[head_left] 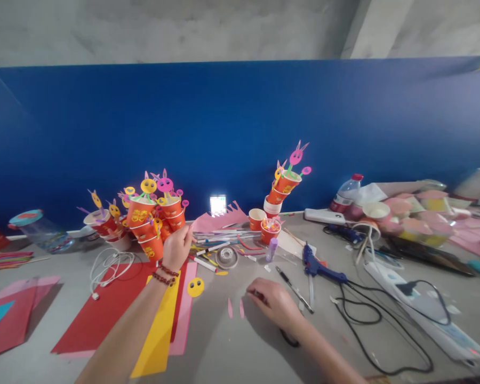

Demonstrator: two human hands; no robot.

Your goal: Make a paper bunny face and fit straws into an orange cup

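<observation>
My left hand (177, 247) reaches forward over the table, fingers pinched together near a stack of orange paper cups (150, 226) topped with paper rabbit figures. What it pinches is too small to make out. My right hand (274, 305) rests low on the grey table, fingers curled on a thin dark pen-like thing. Two small pink paper ear shapes (236, 308) lie just left of it, and a yellow paper face (196, 287) lies further left.
Red, yellow and pink paper sheets (104, 314) lie at front left. A blue glue gun (320, 269) with black cable, a power strip (424, 314), tape roll (226, 256), pens, more decorated cups (284, 184) and a bottle (346, 192) crowd the table before a blue wall.
</observation>
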